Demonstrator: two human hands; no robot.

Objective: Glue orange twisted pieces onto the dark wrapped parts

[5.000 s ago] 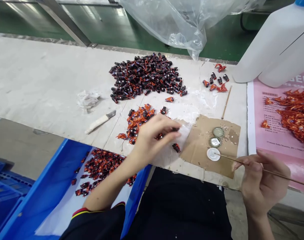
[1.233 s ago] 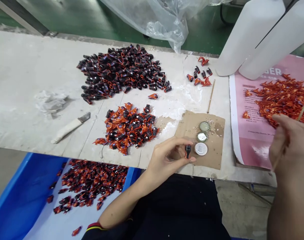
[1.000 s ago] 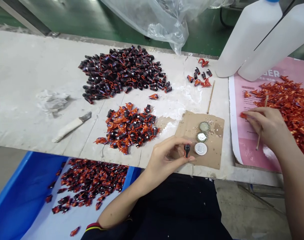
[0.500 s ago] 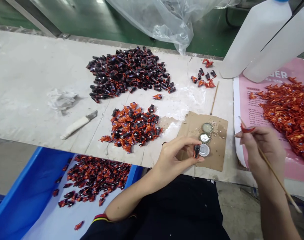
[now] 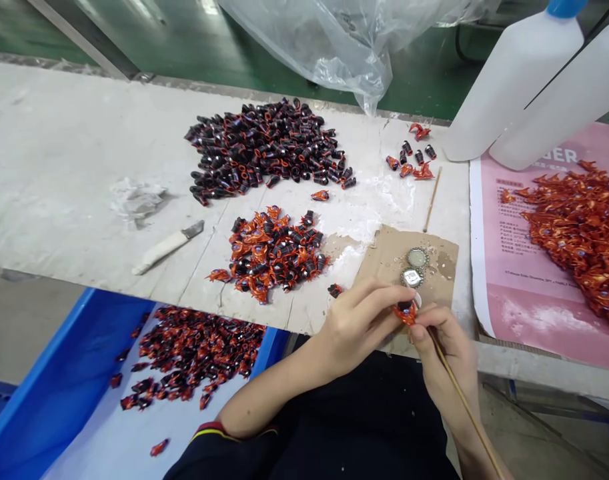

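My left hand pinches a small black plastic part between thumb and fingertips, over a brown cardboard piece. Against that part sits a small orange spiky piece, touched by the fingertips of my right hand. A thin wooden stick also lies in the right hand, running back toward the wrist. Two bottle caps rest on the cardboard just beyond the fingers, and a pale disc beside them is mostly covered. Exactly how the two pieces meet is hidden by the fingers.
Black parts form a large pile; joined orange-and-black pieces make a smaller heap. At right, orange pieces cover a pink sheet near white jugs. A knife lies left. Below is a blue bin.
My right hand has moved left, bringing the orange piece from beside the pink sheet to the black part in my left hand. The stick came along with it.
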